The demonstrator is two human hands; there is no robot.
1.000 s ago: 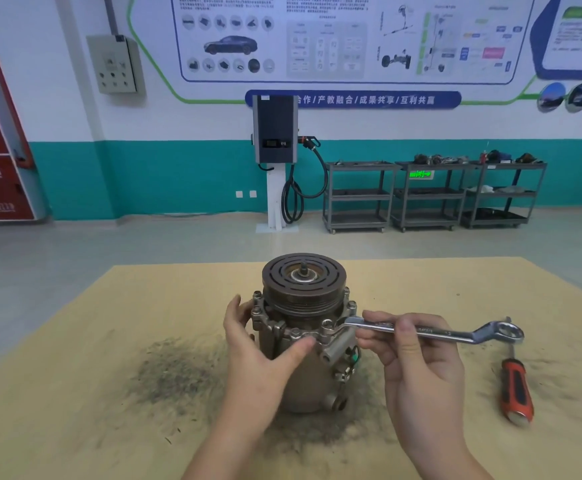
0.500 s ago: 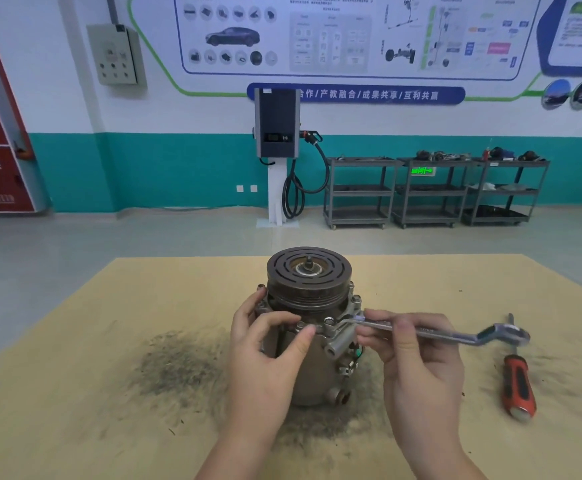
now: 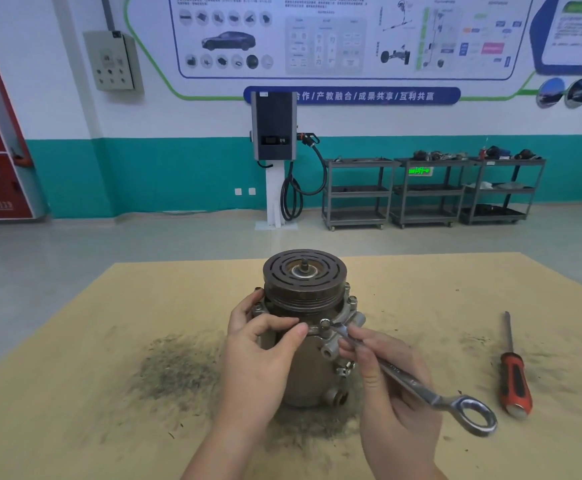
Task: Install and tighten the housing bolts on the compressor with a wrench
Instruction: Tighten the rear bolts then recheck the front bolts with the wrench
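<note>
The compressor (image 3: 305, 372) stands upright on the tan table (image 3: 74, 393), its dark slotted clutch disc (image 3: 304, 270) on top. Several housing bolts ring its flange; one bolt head (image 3: 324, 323) shows at the front. My left hand (image 3: 258, 358) grips the housing's left side, thumb and forefinger at the flange. My right hand (image 3: 386, 386) holds the silver combination wrench (image 3: 407, 379) by its shaft. The wrench's open end sits at the front bolt and its ring end points toward me on the right.
A red-handled screwdriver (image 3: 514, 382) lies on the table to the right. Dark metal filings (image 3: 178, 368) are scattered around the compressor's base. Behind the table are open floor, a charging post (image 3: 275, 161) and three grey shelf carts (image 3: 431, 192) by the wall.
My right hand has swung the wrench handle from pointing right to pointing toward me, with its open end staying at the front bolt. My left hand shifted its grip higher on the flange.
</note>
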